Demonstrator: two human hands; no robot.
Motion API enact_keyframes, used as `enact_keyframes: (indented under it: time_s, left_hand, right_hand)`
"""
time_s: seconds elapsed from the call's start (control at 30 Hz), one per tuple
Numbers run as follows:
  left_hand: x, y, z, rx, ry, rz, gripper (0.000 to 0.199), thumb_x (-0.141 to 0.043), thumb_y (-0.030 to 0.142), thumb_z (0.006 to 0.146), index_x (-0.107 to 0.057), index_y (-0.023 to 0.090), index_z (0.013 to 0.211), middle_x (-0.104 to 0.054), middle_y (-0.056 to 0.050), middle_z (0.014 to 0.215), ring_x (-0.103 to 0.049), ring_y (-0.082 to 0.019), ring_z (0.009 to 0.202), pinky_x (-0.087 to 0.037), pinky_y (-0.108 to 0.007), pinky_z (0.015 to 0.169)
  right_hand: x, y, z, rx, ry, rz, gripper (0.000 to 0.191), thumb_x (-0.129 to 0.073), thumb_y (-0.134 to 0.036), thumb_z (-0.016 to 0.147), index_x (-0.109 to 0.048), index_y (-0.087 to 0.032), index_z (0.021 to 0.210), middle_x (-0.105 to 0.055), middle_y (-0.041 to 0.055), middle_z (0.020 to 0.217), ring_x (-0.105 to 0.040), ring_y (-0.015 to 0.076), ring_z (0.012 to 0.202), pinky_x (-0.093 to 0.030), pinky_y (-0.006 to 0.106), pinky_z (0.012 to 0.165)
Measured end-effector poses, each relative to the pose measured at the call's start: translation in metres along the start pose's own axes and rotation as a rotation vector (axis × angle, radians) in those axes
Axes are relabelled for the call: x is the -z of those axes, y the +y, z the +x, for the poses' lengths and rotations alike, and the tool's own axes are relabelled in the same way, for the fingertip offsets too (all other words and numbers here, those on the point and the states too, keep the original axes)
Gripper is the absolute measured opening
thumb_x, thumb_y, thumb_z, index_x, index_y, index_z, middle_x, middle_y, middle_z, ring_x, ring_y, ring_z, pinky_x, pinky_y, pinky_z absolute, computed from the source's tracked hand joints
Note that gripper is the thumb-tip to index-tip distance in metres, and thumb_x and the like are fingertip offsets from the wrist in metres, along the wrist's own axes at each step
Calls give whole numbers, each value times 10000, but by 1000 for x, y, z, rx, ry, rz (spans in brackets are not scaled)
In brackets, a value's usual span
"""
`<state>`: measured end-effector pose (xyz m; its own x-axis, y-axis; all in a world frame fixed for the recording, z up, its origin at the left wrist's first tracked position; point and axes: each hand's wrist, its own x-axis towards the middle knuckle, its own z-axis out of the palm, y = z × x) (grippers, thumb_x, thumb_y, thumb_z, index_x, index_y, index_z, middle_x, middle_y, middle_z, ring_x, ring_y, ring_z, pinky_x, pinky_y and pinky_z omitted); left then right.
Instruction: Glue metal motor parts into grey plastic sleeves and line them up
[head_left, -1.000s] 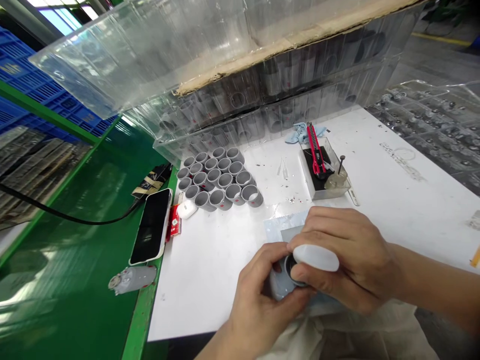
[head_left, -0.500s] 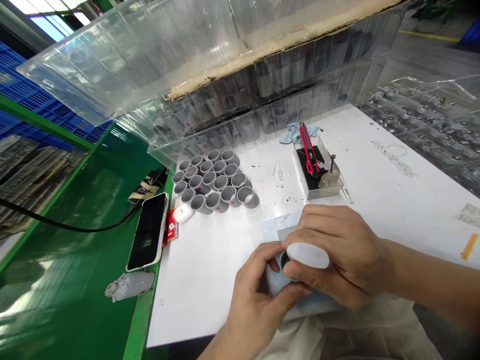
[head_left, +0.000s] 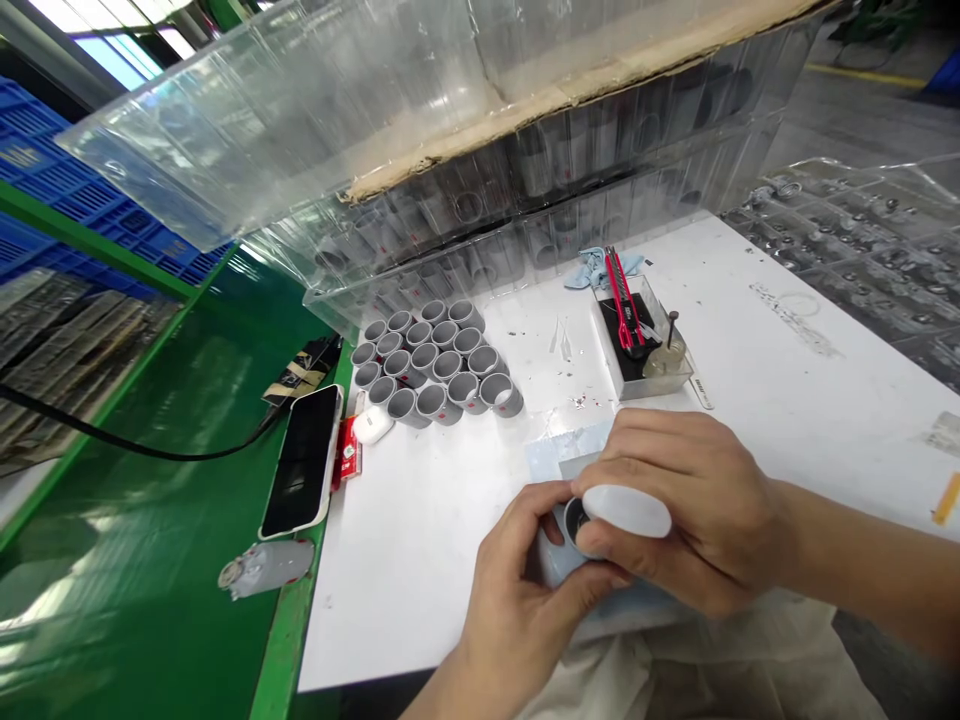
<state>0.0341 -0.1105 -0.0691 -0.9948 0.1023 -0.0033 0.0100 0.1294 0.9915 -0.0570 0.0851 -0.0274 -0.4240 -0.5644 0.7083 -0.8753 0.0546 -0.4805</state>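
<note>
My left hand [head_left: 517, 590] is wrapped round a grey cup-like cylinder [head_left: 555, 555], its open end tilted up toward my right hand. My right hand [head_left: 690, 500] pinches a white oval-ended piece [head_left: 628, 510] at the rim of the cylinder; the far end of that piece is hidden by the fingers. Both hands touch the cylinder, above a light blue cloth [head_left: 551, 455]. Several grey cylinders [head_left: 448, 367] stand upright in a cluster on the white table [head_left: 405, 560], farther back and to the left.
A clear tray [head_left: 652, 388] holds a red cutter [head_left: 622, 300], beside a blue rag [head_left: 589, 272]. Stacked clear plastic trays [head_left: 510, 255] with grey cylinders line the back. At the left edge lie a phone [head_left: 301, 465], a white case [head_left: 373, 425] and a wrapped bottle [head_left: 274, 568].
The whole view has shifted slightly, so the table and hands appear a little farther right. Both hands keep their hold, and more of the cylinder's dark opening shows.
</note>
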Motion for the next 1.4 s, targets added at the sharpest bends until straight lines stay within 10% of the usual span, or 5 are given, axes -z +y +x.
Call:
enact_keyframes:
  time_s: [0.4,0.7,1.0,1.4]
  left_hand:
    - [-5,7,-1,-121,-35,75,567,-676,94,830,-610,293,1356,-625,-63,1222,-623,-275,1061,-536,-416,921]
    - [-1,2,2,-52,-18,29,349,-834,380,948,-680,290,1249,-645,-62,1153,-597,-266,1035,-534,-389,896]
    - [-7,1,-2,-105,10,61,517,-676,132,846,-623,307,1329,-667,-42,1195,-649,-259,1038,-561,-404,912]
    - [-1,1,1,-47,-3,14,423,-839,495,960,-654,349,1311,-656,-44,1184,-600,-252,1024,-516,-368,888]
  right_hand:
    - [-1,1,1,5,14,14,150,-579,-217,1045,-652,-100,1106,-706,74,839,-529,173,683,-409,357,631]
    - [0,0,0,6,-3,5,119,-586,-200,1035,-649,-100,1044,-682,79,806,-533,181,695,-397,357,646]
    - [-1,2,1,0,-18,-12,104,-574,-214,1048,-634,-129,1040,-688,56,809,-510,170,684,-383,351,654]
    - [-3,1,-2,19,8,-10,101,-613,-199,1020,-608,-127,949,-711,86,883,-516,175,719,-404,361,652]
